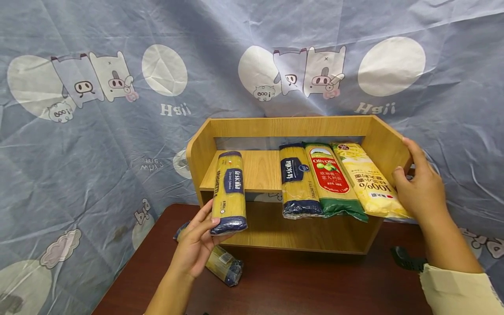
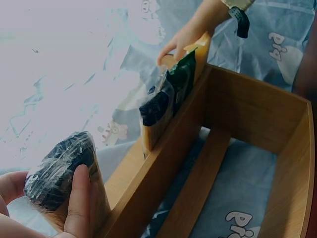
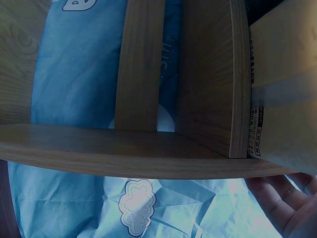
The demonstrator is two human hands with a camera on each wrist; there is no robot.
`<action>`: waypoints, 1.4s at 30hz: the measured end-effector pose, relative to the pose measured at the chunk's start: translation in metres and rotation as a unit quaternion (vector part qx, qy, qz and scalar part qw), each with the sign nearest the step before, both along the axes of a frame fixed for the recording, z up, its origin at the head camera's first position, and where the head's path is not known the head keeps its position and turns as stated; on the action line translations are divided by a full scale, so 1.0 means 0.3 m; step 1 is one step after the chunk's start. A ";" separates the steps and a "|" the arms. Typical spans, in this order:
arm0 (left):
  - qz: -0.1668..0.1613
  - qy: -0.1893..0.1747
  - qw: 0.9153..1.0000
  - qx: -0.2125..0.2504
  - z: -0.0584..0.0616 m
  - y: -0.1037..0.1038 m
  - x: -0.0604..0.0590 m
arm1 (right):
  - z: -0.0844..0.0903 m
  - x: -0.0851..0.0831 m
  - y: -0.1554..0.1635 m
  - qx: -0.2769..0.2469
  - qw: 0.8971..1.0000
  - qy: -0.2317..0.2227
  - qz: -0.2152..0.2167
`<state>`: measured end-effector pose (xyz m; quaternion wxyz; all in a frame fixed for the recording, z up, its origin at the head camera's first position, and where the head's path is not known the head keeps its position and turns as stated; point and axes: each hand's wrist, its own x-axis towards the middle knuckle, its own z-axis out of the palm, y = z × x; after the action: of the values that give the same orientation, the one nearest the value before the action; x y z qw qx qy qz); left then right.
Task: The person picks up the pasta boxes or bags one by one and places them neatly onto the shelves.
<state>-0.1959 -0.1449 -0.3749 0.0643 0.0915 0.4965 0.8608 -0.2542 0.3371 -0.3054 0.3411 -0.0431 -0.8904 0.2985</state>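
My left hand grips a pack of spaghetti by its dark blue lower end, in front of the left part of the wooden shelf. In the left wrist view, fingers and thumb pinch the crinkled end of that spaghetti pack. My right hand rests on the right side panel of the shelf, with its fingers over the outer edge. On the upper board lie a second blue-labelled spaghetti pack, a red and green pasta pack and a yellow pasta pack, side by side, their ends jutting past the front.
Another spaghetti pack lies on the dark red table, partly behind my left hand. A black strap-like object shows by my right forearm. A patterned cloth hangs behind the shelf.
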 end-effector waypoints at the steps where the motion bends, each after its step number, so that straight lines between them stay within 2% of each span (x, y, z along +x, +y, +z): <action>1: -0.001 -0.001 1.000 0.000 -0.001 0.003 -0.002 | 0.000 -0.001 0.000 0.001 1.000 0.000 0.000; 24: -0.051 0.005 0.999 -0.012 0.012 0.059 -0.058 | 0.001 0.001 -0.005 0.002 1.000 -0.001 -0.004; 42: -0.061 -0.002 0.998 -0.014 0.012 0.145 -0.099 | -0.001 0.000 -0.004 -0.003 1.000 0.002 0.002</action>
<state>-0.2255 -0.1014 -0.3714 0.1187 0.1185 0.5015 0.8488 -0.2542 0.3360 -0.3058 0.3422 -0.0420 -0.8887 0.3023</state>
